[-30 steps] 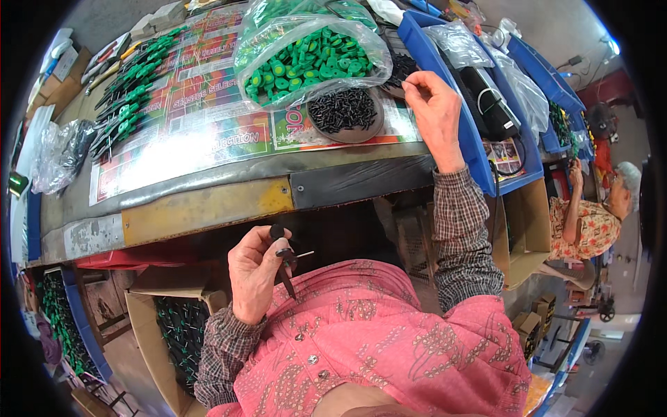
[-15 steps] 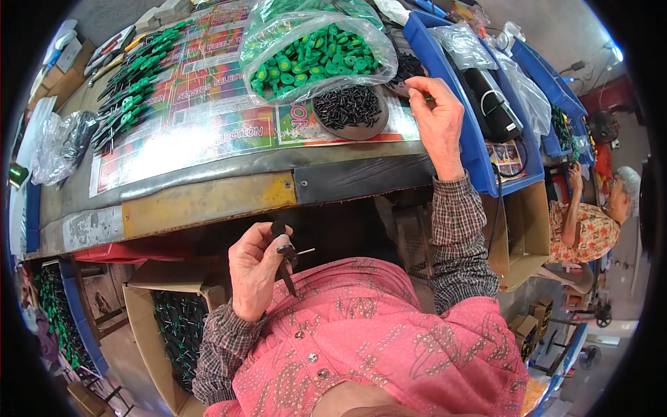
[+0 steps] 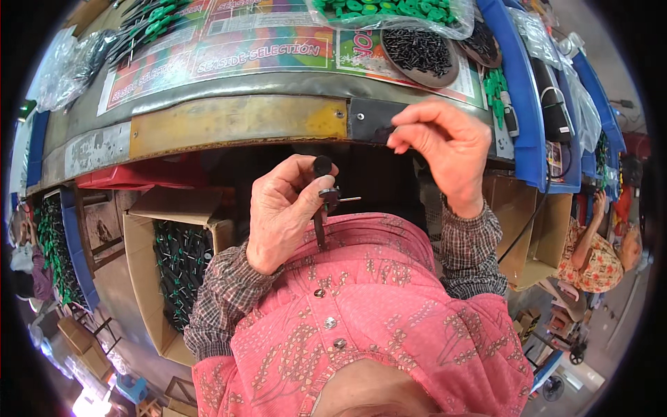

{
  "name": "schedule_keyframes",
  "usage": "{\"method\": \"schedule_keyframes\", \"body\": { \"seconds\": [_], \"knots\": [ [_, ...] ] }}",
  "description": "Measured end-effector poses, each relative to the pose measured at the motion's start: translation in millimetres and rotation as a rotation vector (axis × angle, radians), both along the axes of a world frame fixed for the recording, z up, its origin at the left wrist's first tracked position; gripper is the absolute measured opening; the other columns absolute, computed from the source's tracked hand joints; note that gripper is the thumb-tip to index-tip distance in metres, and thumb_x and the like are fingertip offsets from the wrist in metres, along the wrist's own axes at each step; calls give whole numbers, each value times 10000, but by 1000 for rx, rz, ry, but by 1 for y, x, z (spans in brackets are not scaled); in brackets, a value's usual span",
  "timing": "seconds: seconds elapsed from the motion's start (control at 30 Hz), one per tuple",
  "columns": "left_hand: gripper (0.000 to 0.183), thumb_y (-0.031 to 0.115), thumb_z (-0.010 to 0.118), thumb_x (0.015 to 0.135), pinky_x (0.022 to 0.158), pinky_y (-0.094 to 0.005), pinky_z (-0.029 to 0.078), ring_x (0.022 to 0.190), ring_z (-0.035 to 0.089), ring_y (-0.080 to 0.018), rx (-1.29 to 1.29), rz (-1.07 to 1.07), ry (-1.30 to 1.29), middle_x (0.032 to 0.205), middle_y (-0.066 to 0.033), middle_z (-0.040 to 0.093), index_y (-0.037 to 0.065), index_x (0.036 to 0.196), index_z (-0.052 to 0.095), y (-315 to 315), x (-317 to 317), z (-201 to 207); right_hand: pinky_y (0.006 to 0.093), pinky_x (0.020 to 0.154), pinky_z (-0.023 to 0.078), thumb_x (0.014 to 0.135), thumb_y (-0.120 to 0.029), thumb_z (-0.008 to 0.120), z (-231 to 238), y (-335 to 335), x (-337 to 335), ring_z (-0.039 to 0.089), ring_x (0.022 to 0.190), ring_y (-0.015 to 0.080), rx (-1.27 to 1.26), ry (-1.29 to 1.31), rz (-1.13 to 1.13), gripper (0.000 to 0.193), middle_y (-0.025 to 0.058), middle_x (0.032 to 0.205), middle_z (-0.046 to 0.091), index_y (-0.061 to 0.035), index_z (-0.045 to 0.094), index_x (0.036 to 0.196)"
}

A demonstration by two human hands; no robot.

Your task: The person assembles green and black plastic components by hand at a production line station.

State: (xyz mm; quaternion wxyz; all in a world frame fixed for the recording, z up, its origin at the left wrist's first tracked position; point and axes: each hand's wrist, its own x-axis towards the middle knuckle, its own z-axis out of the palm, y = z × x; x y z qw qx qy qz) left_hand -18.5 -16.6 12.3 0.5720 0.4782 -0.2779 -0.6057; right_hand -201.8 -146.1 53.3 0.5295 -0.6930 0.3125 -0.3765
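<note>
My left hand [image 3: 281,208] is closed in front of the pink shirt, gripping a dark plastic part [image 3: 322,229] with a round black head and a tapered lower end. A thin pale pin [image 3: 350,199] sticks out sideways from it, toward the right. To the right and a little higher, my right hand [image 3: 451,149] hovers by the table's front edge, thumb and fingers pinched together. Whatever lies between those fingertips is too small to make out. Beyond it, a round dish [image 3: 439,83] on the table holds many small black pieces [image 3: 417,50].
Green round pieces [image 3: 389,8] fill a clear bag behind the dish. Blue bins [image 3: 517,118] stand at the right. Below the table, a cardboard box [image 3: 149,278] at left holds black-and-green parts. A person [image 3: 590,257] sits at far right.
My right hand has come back from beside the dish to the table edge, its fingers now pinched. The left hand, still gripping the dark part, sits higher and further right in view; the view has shifted.
</note>
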Motion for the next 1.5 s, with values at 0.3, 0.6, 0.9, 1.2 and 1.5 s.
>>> {"method": "schedule_keyframes", "body": {
  "seconds": [0.3, 0.6, 0.9, 1.2, 1.5],
  "knots": [
    [140, 34, 630, 910, 629, -184, 460, 707, 540, -23, -28, 25, 13, 833, 11, 623, -20, 1039, 623, 9, 2, -1, 241, 615, 553, 837, 43, 673, -12, 24, 22, 674, 691, 162, -111, 98, 207, 65, 113, 812, 655, 77, 662, 891],
    [71, 32, 635, 895, 579, -176, 429, 668, 512, -7, -66, 89, -68, 763, 36, 603, -15, 947, 632, 12, 1, -3, 212, 598, 496, 819, 12, 707, -15, 36, 32, 622, 673, 95, -98, 152, 274, 65, 66, 804, 658, 37, 663, 860],
    [129, 42, 650, 896, 689, -203, 498, 739, 566, -43, -28, 53, -70, 883, -4, 625, -19, 1004, 614, 17, 4, -5, 199, 598, 500, 865, 7, 669, -18, 47, 34, 599, 679, 64, 214, 79, 216, 59, 29, 820, 619, 39, 638, 903],
    [107, 51, 687, 858, 528, -190, 368, 610, 431, -9, -91, 30, -191, 667, 49, 531, -13, 921, 630, 20, 2, -7, 201, 593, 491, 868, -22, 679, -12, 46, 37, 588, 676, 55, 168, 74, 218, 73, 16, 809, 613, 31, 639, 896],
    [92, 48, 671, 862, 533, -200, 380, 604, 445, -11, -94, 26, -254, 652, 39, 539, -13, 925, 643, 23, 1, -7, 204, 583, 484, 878, -44, 676, -2, 44, 40, 574, 671, 49, 245, 197, 243, 80, 11, 759, 607, 24, 636, 887]
  ]
}}
